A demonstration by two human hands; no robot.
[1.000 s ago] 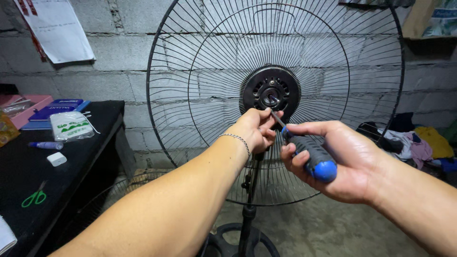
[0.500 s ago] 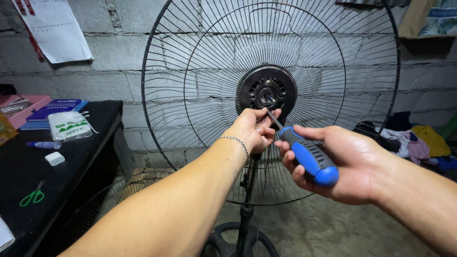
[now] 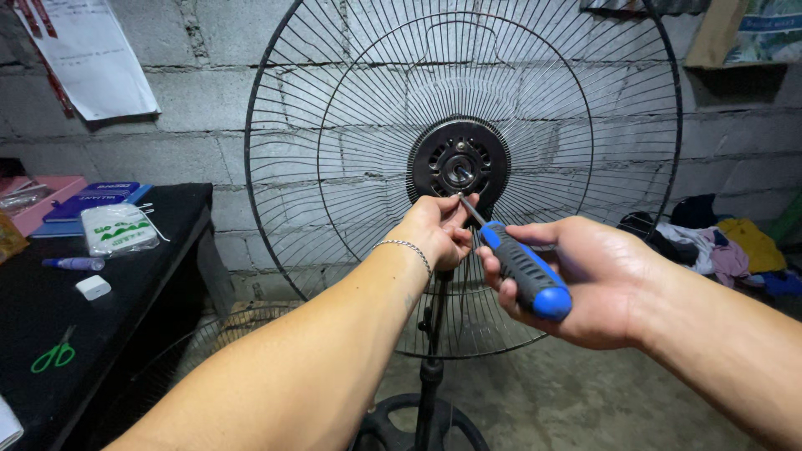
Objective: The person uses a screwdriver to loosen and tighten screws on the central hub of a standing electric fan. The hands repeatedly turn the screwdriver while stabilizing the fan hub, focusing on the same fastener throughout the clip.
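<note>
A stand fan without blades faces me, its rear wire guard (image 3: 351,108) round a black motor hub (image 3: 458,163). My right hand (image 3: 589,280) grips a screwdriver (image 3: 525,269) with a blue and black handle; its thin shaft points up-left to the hub's lower edge. My left hand (image 3: 436,230), a chain bracelet on the wrist, has its fingers pinched around the shaft's tip just under the hub. Whether a screw is at the tip is hidden by the fingers.
A black table (image 3: 33,301) on the left carries green scissors (image 3: 52,357), a white eraser (image 3: 93,287), a pen (image 3: 73,264), a white packet (image 3: 119,228) and books. Another wire guard (image 3: 209,334) leans low by the block wall. Clothes (image 3: 718,242) lie at the right. The fan's base (image 3: 422,422) stands on the concrete floor.
The screwdriver handle has tilted lower and more to the right in my right hand. My left hand stays pinched at the tip under the hub.
</note>
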